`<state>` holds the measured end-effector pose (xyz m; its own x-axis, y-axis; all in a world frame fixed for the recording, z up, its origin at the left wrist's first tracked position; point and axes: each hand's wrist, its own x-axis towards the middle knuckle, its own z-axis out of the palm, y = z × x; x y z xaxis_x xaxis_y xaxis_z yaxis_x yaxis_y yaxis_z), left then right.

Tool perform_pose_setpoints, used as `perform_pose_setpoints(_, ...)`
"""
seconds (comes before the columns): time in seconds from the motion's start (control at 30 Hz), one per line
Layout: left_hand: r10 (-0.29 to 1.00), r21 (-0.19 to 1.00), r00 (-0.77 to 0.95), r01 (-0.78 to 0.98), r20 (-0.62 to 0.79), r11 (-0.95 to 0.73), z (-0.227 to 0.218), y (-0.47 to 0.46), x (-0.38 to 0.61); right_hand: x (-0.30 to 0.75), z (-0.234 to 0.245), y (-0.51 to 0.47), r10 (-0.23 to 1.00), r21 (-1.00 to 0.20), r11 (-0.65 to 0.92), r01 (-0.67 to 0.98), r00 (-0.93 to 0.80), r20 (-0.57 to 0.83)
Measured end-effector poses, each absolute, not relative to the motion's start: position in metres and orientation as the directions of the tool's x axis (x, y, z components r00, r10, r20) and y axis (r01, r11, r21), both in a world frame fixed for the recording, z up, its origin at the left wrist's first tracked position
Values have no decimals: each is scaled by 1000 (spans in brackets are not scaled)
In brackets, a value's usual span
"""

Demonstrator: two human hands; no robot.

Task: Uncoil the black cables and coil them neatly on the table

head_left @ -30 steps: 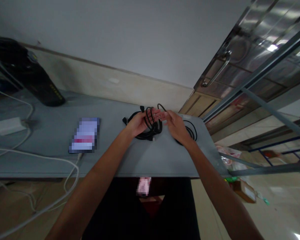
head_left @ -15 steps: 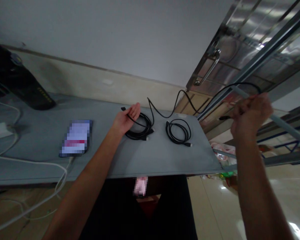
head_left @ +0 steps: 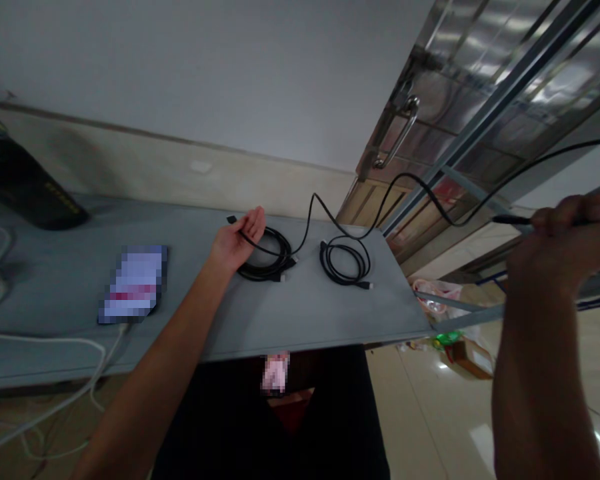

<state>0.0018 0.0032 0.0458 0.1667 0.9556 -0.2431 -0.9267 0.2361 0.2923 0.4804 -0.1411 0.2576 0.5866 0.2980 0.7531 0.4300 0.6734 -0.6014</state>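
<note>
My left hand (head_left: 237, 240) rests palm-up on the grey table (head_left: 300, 313), fingers loosely curled around one end of a black cable (head_left: 420, 190). That cable runs from a black coil (head_left: 265, 263) under the hand, up and across to my right hand (head_left: 565, 243), which is raised at the far right and pinches the cable's other end in closed fingers. A second, separate coiled black cable (head_left: 345, 263) lies flat on the table just right of the first.
A blurred phone (head_left: 133, 283) lies on the table's left part, with white cables (head_left: 55, 347) trailing off the front edge. A black device (head_left: 25, 190) stands at the back left. A metal door with a handle (head_left: 395, 137) and metal bars (head_left: 460, 317) are to the right.
My right hand has pulled the cable's end from the coil and carried it far right and up, stretching the cable out. My left hand has stayed by the coil, opening palm-up.
</note>
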Motion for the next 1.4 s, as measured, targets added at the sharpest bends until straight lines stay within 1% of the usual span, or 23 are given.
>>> perform_pose_setpoints(0.07, 955, 302, 173, -922, -240, 242, 45, 3, 2, 451, 256, -134, 169, -462, 782, 420, 570, 804)
perform_pose_setpoints(0.13, 950, 324, 199, -906, -240, 272, 44, 2, 4, 416, 252, -123, 203, -434, 816, 380, 515, 833)
perform_pose_setpoints(0.17, 945, 338, 222, -894, -240, 296, 44, 2, 5, 396, 248, -118, 189, -409, 840, 358, 512, 838)
perform_pose_setpoints(0.23, 933, 369, 268, -864, -242, 344, 44, 0, 8, 357, 237, -109, 272, -446, 827, 344, 450, 851)
perform_pose_setpoints(0.27, 927, 386, 285, -849, -243, 362, 44, -2, 9, 338, 229, -106, 345, -495, 779, 384, 396, 851)
perform_pose_setpoints(0.33, 922, 413, 301, -828, -242, 379, 44, -4, 12, 302, 209, -100, 537, -593, 672, 444, 259, 803)
perform_pose_setpoints(0.37, 923, 423, 303, -823, -238, 379, 44, -4, 13, 287, 197, -97, 627, -619, 626, 474, 167, 761)
perform_pose_setpoints(0.4, 924, 429, 303, -821, -233, 377, 44, -5, 14, 273, 183, -92, 681, -619, 604, 501, 77, 728)
perform_pose_setpoints(0.43, 926, 438, 304, -817, -225, 375, 44, -6, 14, 261, 168, -87, 719, -595, 603, 531, -37, 694)
perform_pose_setpoints(0.5, 928, 464, 305, -804, -214, 371, 44, -6, 13, 241, 135, -74, 725, -484, 647, 589, -279, 630)
perform_pose_setpoints(0.53, 928, 480, 305, -795, -212, 371, 45, -6, 12, 233, 118, -67, 715, -418, 666, 618, -369, 594)
perform_pose_setpoints(0.6, 930, 508, 302, -779, -209, 367, 45, -5, 11, 221, 84, -52, 712, -323, 676, 662, -473, 519)
perform_pose_setpoints(0.7, 937, 518, 278, -781, -213, 349, 44, -2, 11, 209, 42, -35, 726, -265, 667, 697, -527, 441)
perform_pose_setpoints(0.8, 939, 489, 239, -806, -247, 333, 45, -2, 12, 204, 14, -27, 736, -267, 664, 698, -547, 400)
perform_pose_setpoints(0.9, 929, 402, 274, -844, -249, 356, 46, -5, 11, 203, -2, -25, 734, -315, 669, 673, -531, 423)
perform_pose_setpoints(0.97, 927, 355, 318, -858, -198, 370, 47, -8, 11, 205, -8, -25, 722, -342, 682, 646, -520, 457)
perform_pose_setpoints(1.03, 931, 349, 336, -863, -142, 365, 49, -10, 12, 206, -10, -27, 712, -378, 694, 613, -510, 482)
perform_pose_setpoints(1.1, 932, 376, 346, -854, -107, 360, 51, -12, 14, 209, -11, -29, 707, -419, 701, 577, -489, 510)
perform_pose_setpoints(1.2, 934, 460, 345, -817, -93, 347, 56, -15, 17, 211, -8, -35, 694, -451, 716, 533, -473, 543)
perform_pose_setpoints(1.3, 949, 568, 300, -765, -102, 303, 61, -19, 19, 210, -2, -40, 681, -442, 728, 524, -480, 554)
perform_pose_setpoints(1.4, 966, 656, 240, -714, -99, 245, 64, -22, 15, 208, 7, -43, 641, -396, 761, 514, -501, 581)
